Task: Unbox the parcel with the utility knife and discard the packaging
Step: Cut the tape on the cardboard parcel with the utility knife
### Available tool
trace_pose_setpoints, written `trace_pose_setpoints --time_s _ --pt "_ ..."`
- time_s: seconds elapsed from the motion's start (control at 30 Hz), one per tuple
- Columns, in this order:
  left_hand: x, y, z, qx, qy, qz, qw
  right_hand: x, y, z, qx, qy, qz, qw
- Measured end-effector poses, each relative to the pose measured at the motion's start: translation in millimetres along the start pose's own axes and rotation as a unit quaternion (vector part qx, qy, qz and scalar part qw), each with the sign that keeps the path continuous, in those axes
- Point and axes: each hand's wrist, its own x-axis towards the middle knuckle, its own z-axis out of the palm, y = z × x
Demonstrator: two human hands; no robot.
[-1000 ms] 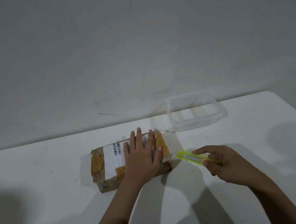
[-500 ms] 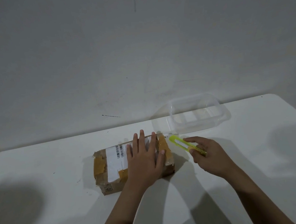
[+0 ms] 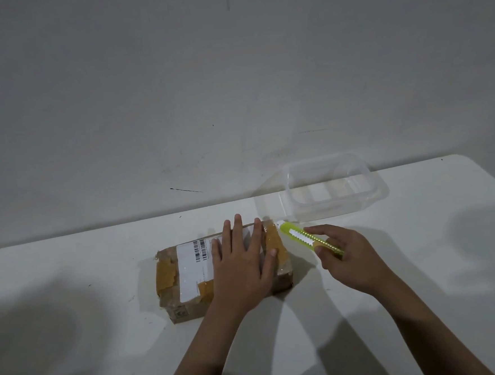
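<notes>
A small brown cardboard parcel (image 3: pixel 188 276) lies on the white table (image 3: pixel 73 316), wrapped in tan tape and bearing a white shipping label with a barcode. My left hand (image 3: pixel 243 269) presses flat on the parcel's right half, fingers straight and spread. My right hand (image 3: pixel 345 256) grips a yellow-green utility knife (image 3: pixel 302 237) by its rear part. The knife's front tip points up-left and sits at the parcel's far right corner. The blade itself is too small to make out.
A clear plastic container (image 3: pixel 334 187) stands open at the back of the table, just behind the knife tip. A plain grey wall rises behind the table. The table's rounded right edge shows at the far right.
My right hand has carried the knife up and left, from the table right of the parcel to the parcel's far right corner. My left hand stays pressed on the parcel.
</notes>
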Motion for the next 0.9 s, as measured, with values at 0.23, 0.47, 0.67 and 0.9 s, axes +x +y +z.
trace_pose_setpoints --time_s 0.23,0.47,0.67,0.9 --pt "1 1 1 -0.005 0.001 0.000 1.000 2 -4 -6 -0.008 -0.040 0.022 0.999" --pt "0 0 1 -0.009 0.001 0.002 1.000 2 -15 -20 -0.032 -0.086 0.037 0.995" --pt "0 1 -1 -0.016 -0.003 -0.004 1.000 -8 -14 -24 -0.026 -0.119 0.051 0.991" --pt "1 0 1 -0.012 -0.002 0.000 1.000 -15 -18 -26 -0.027 -0.119 0.046 0.991"
